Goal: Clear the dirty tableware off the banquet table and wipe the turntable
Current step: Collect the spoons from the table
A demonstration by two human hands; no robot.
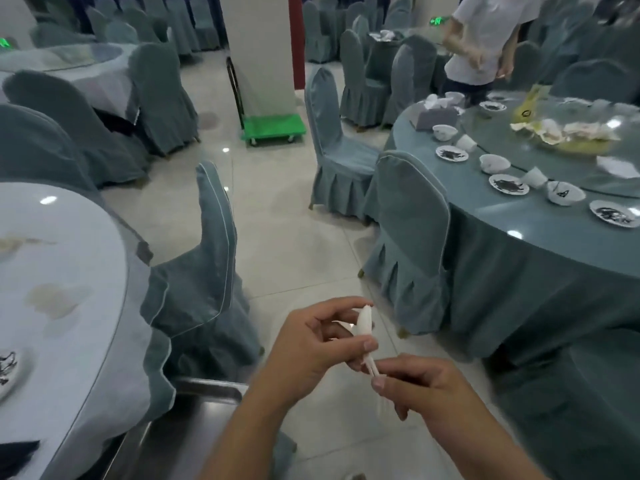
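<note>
Low in the middle of the view, my left hand [311, 344] grips a small bunch of white spoons [365, 322] with the bowls pointing up. My right hand [415, 384] pinches the lower ends of their handles. To the right stands a round banquet table [519, 216] in a teal cloth with several dirty plates [508, 184], bowls [565, 193] and cups around its rim. Its glass turntable [568, 157] carries food scraps and a yellow bag. At the left is another table [86, 306] with a stained white cloth and one plate [5, 370].
A steel cart [194, 410] sits just below my hands. Covered chairs [412, 237] ring both tables, with a tiled aisle between them. A green platform trolley [273, 128] stands by a white pillar. A person in white works at the far table's back.
</note>
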